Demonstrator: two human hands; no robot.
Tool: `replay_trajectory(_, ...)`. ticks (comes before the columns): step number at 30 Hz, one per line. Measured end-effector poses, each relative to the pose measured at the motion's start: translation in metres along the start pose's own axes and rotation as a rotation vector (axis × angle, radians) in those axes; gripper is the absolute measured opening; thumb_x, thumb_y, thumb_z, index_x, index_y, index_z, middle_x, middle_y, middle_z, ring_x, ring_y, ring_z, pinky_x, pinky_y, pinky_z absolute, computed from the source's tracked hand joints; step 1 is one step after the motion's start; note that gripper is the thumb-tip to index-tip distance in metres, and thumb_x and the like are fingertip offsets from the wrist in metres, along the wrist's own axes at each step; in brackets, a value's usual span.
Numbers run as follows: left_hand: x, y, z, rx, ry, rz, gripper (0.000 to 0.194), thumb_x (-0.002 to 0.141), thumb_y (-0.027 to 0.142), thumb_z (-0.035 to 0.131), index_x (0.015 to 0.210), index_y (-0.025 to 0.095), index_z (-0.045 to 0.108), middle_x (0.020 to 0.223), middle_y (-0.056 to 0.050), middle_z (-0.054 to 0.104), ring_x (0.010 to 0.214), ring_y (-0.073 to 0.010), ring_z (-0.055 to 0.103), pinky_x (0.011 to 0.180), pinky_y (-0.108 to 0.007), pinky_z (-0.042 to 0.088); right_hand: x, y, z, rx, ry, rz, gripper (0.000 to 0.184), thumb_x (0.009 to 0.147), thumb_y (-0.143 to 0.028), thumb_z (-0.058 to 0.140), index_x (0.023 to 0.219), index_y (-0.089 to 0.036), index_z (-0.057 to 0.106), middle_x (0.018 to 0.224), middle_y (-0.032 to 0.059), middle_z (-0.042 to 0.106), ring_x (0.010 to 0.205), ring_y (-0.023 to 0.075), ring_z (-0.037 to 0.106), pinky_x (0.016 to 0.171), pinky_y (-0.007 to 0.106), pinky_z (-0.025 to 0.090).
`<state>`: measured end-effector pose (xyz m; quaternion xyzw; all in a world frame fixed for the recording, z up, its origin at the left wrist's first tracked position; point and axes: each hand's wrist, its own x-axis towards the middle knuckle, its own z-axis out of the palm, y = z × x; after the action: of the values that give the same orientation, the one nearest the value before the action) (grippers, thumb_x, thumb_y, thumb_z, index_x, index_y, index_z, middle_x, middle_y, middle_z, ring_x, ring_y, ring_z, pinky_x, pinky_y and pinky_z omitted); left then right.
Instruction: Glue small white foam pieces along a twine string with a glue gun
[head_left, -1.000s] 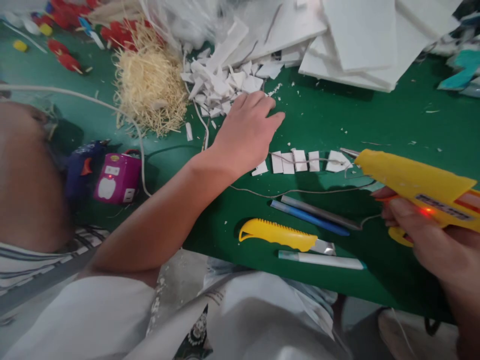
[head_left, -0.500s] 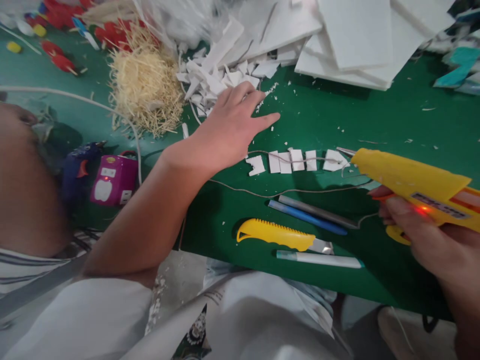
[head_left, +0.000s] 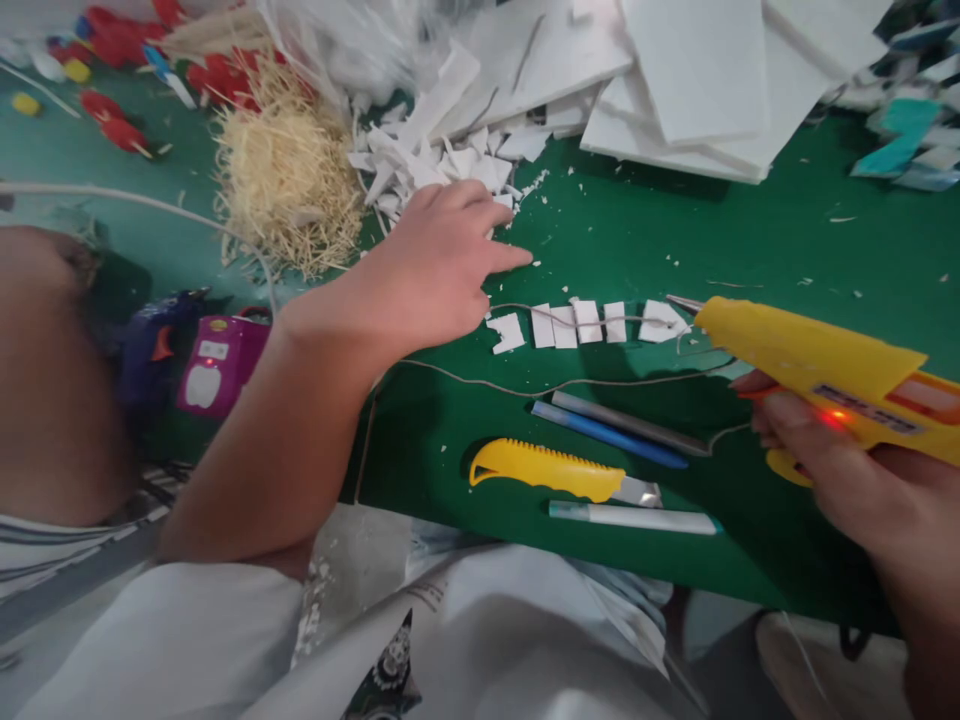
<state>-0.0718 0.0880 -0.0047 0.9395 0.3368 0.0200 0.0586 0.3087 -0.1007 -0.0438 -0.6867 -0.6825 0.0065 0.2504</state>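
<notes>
My right hand [head_left: 840, 470] grips a yellow glue gun [head_left: 832, 365] with a lit red light. Its metal nozzle points left, close to a pointed white foam piece [head_left: 661, 321]. Left of that, several small white foam pieces [head_left: 588, 322] lie in a row with a thin grey cord [head_left: 517, 306] running across them. My left hand [head_left: 450, 265] hovers or rests beside the pile of white foam scraps [head_left: 420, 165], fingers stretched and apart, with nothing visible in it. Its palm side is hidden.
Nearest me lie a yellow utility knife [head_left: 547, 468], a white pen [head_left: 637, 518], a blue pen [head_left: 611, 434] and a grey rod [head_left: 630, 422]. Wood shavings [head_left: 289, 175], foam sheets [head_left: 697, 70], a purple power adapter [head_left: 219, 365] and another person's arm [head_left: 60, 390] surround the workspace.
My left hand has shifted slightly left and down towards me, its fingers a little less spread. My right hand keeps the glue gun in nearly the same place; the view has drifted slightly.
</notes>
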Motion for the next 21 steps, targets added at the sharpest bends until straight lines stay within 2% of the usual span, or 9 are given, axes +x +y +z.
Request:
replay_trajectory(2, 0.000, 0.001, -0.004, -0.011, 0.068, -0.008, 0.062, 0.092, 0.018, 0.055, 0.152, 0.026, 0.070, 0.159, -0.011, 0.065, 0.151, -0.0383, 0.057, 0.125, -0.062, 0.048, 0.001, 0.000, 0.000, 0.098, 0.078, 0.004, 0.038, 0.096, -0.075, 0.066, 0.108, -0.043, 0.081, 0.101, 0.0015, 0.086, 0.088, 0.0300, 0.084, 0.077, 0.047, 0.069)
replay_trajectory(5, 0.002, 0.008, -0.006, -0.059, 0.191, -0.057, 0.061, 0.095, 0.024, 0.061, 0.156, 0.027, 0.065, 0.161, -0.008, 0.066, 0.153, -0.0337, 0.059, 0.128, -0.057, 0.049, 0.003, -0.006, 0.000, 0.133, 0.080, 0.011, 0.038, 0.096, -0.076, 0.066, 0.109, -0.044, 0.083, 0.102, 0.0011, 0.087, 0.093, 0.0306, 0.084, 0.082, 0.048, 0.068)
replay_trajectory(7, 0.005, 0.015, -0.004, -0.097, 0.252, -0.110, 0.052, 0.099, 0.030, 0.064, 0.151, 0.029, 0.067, 0.158, -0.005, 0.068, 0.150, -0.0313, 0.061, 0.128, -0.054, 0.051, 0.005, -0.013, 0.000, 0.131, 0.076, -0.011, 0.039, 0.096, -0.076, 0.066, 0.108, -0.043, 0.083, 0.099, 0.0019, 0.087, 0.093, 0.0309, 0.084, 0.076, 0.047, 0.068)
replay_trajectory(10, 0.011, 0.022, 0.004, -0.131, 0.315, -0.201, 0.040, 0.101, 0.032, 0.069, 0.140, 0.024, 0.073, 0.148, -0.007, 0.075, 0.141, -0.0303, 0.066, 0.126, -0.053, 0.053, 0.008, -0.023, -0.002, 0.121, 0.095, -0.070, 0.040, 0.096, -0.077, 0.065, 0.103, -0.042, 0.082, 0.095, 0.0022, 0.086, 0.089, 0.0291, 0.084, 0.069, 0.043, 0.067)
replay_trajectory(13, 0.017, 0.019, 0.016, -0.119, 0.358, -0.205, 0.040, 0.101, 0.035, 0.069, 0.141, 0.028, 0.070, 0.147, -0.006, 0.074, 0.139, -0.0313, 0.062, 0.125, -0.060, 0.051, 0.009, -0.024, -0.003, 0.112, 0.102, -0.061, 0.042, 0.095, -0.079, 0.064, 0.103, -0.043, 0.083, 0.097, 0.0010, 0.086, 0.090, 0.0274, 0.083, 0.069, 0.041, 0.066)
replay_trajectory(17, 0.021, 0.015, 0.018, -0.058, 0.352, -0.158, 0.049, 0.098, 0.034, 0.068, 0.147, 0.037, 0.069, 0.149, -0.007, 0.071, 0.141, -0.0383, 0.060, 0.121, -0.073, 0.047, 0.006, -0.014, -0.002, 0.120, 0.102, 0.030, 0.040, 0.092, -0.077, 0.070, 0.105, -0.043, 0.085, 0.105, -0.0009, 0.088, 0.099, 0.0292, 0.085, 0.089, 0.047, 0.069)
replay_trajectory(18, 0.021, 0.015, 0.016, -0.042, 0.334, -0.143, 0.051, 0.097, 0.033, 0.068, 0.148, 0.039, 0.069, 0.150, -0.007, 0.071, 0.143, -0.0408, 0.059, 0.121, -0.076, 0.045, 0.004, -0.011, -0.001, 0.124, 0.106, 0.044, 0.040, 0.091, -0.077, 0.071, 0.105, -0.043, 0.085, 0.106, -0.0006, 0.088, 0.101, 0.0300, 0.085, 0.089, 0.047, 0.069)
replay_trajectory(21, 0.021, 0.020, 0.005, -0.013, 0.270, -0.071, 0.051, 0.094, 0.028, 0.066, 0.143, 0.040, 0.074, 0.157, -0.008, 0.066, 0.151, -0.0461, 0.053, 0.122, -0.081, 0.037, 0.002, -0.008, 0.000, 0.150, 0.113, 0.071, 0.044, 0.088, -0.082, 0.071, 0.101, -0.043, 0.085, 0.096, 0.0004, 0.087, 0.096, 0.0309, 0.085, 0.073, 0.044, 0.068)
